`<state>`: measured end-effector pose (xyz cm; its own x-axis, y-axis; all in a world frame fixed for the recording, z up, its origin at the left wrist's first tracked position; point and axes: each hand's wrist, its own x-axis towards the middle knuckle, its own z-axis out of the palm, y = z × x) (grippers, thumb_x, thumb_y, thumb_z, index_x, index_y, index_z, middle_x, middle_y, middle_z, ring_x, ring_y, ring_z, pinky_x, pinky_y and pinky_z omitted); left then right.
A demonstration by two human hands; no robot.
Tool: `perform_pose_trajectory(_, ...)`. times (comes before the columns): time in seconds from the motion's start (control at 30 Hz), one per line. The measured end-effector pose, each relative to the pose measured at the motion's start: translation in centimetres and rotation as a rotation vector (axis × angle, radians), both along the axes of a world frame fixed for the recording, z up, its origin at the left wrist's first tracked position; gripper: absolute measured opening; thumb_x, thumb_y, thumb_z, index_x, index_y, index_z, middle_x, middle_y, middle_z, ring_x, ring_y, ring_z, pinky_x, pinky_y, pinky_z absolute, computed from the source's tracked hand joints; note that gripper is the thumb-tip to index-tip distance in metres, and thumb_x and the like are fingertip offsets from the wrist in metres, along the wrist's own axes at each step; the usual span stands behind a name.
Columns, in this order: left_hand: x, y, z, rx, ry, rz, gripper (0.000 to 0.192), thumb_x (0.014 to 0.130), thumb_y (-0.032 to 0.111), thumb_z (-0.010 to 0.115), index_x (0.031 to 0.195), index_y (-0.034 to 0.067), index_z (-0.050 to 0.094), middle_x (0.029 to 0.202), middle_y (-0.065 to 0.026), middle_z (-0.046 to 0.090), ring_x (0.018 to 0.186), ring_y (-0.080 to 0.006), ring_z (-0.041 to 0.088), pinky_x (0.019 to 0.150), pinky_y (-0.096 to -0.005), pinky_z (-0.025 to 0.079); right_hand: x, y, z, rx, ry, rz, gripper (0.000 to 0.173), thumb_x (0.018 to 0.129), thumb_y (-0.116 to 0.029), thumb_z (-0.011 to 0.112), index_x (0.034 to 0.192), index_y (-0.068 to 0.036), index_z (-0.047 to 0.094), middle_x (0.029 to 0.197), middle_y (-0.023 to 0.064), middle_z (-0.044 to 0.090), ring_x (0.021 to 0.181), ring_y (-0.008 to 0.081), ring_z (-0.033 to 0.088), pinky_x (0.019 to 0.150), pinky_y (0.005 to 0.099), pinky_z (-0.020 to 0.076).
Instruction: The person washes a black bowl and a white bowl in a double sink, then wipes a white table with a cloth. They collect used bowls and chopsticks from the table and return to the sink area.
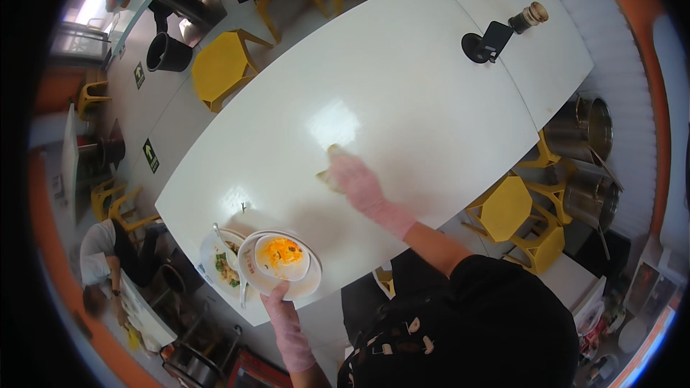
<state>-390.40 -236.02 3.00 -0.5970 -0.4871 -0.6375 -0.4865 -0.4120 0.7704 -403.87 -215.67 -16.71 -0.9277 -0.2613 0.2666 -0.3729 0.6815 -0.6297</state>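
My right hand (pixel 358 183), in a pink glove, presses a yellowish cloth (pixel 330 177) against the white tabletop (pixel 409 86); both are a little blurred. My left hand (pixel 280 302), gloved in pink too, grips the rim of a white bowl (pixel 310 283) at the table's near left end. Inside that bowl sits a smaller white bowl (pixel 303 269) with orange, oily food remains. Just left of them is a white dish (pixel 209 250) holding leftover food with green bits, and a white spoon (pixel 218 231) leans in it. A small dark green scrap (pixel 243 207) lies on the tabletop beyond the dish.
At the table's far right stand a black phone stand (pixel 493 43) and a jar (pixel 528 17). Yellow stools (pixel 221 70) line both sides. Large steel pots (pixel 579 129) stand at the right. A black bin (pixel 168 53) is on the floor. Another person (pixel 99 253) sits at lower left.
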Motion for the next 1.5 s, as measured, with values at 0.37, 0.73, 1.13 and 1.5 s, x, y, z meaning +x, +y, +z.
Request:
perform_pose_trajectory(0.37,2.3,-1.7,1.4,-0.022,0.027,0.025,0.064,0.070,0.009,0.060,0.130,0.000,0.039,0.124,-0.0105,0.050,0.113,-0.0229,0.049,0.099,-0.0342,0.036,-1.3,1.2,3.0,-0.454,-0.292,0.237,0.031,0.083,-0.005,0.050,0.113,-0.009,0.059,0.118,0.0077,0.056,0.112,0.0208,0.050,0.099,0.0308,0.0374)
perform_pose_trajectory(0.73,4.3,-2.0,1.1,0.117,0.022,0.146,0.067,0.068,0.006,0.059,0.130,0.000,0.037,0.124,-0.0115,0.049,0.114,-0.0235,0.049,0.099,-0.0340,0.036,-18.9,13.6,-4.8,0.370,0.073,-0.459,0.042,0.090,-0.012,0.036,0.131,-0.003,0.040,0.136,0.0162,0.039,0.125,0.0319,0.035,0.107,0.0366,0.0259)
perform_pose_trajectory(1.13,8.1,-2.1,1.0,0.052,-0.007,0.353,0.067,0.067,0.005,0.058,0.131,-0.002,0.036,0.124,-0.0134,0.049,0.114,-0.0238,0.049,0.099,-0.0337,0.036,-17.7,-15.8,-1.3,0.147,0.240,0.824,0.048,0.073,0.005,0.048,0.119,-0.006,0.051,0.125,0.0103,0.049,0.118,0.0265,0.045,0.094,0.0331,0.0437)
perform_pose_trajectory(1.5,8.4,-3.4,2.1,0.042,0.034,0.316,0.064,0.070,0.004,0.058,0.131,-0.001,0.036,0.126,-0.0132,0.048,0.115,-0.0233,0.048,0.100,-0.0336,0.036,3.8,-6.8,0.4,-0.139,-0.103,1.132,0.037,0.077,-0.006,0.055,0.113,-0.005,0.054,0.124,0.0098,0.051,0.110,0.0247,0.053,0.093,0.0329,0.0452)
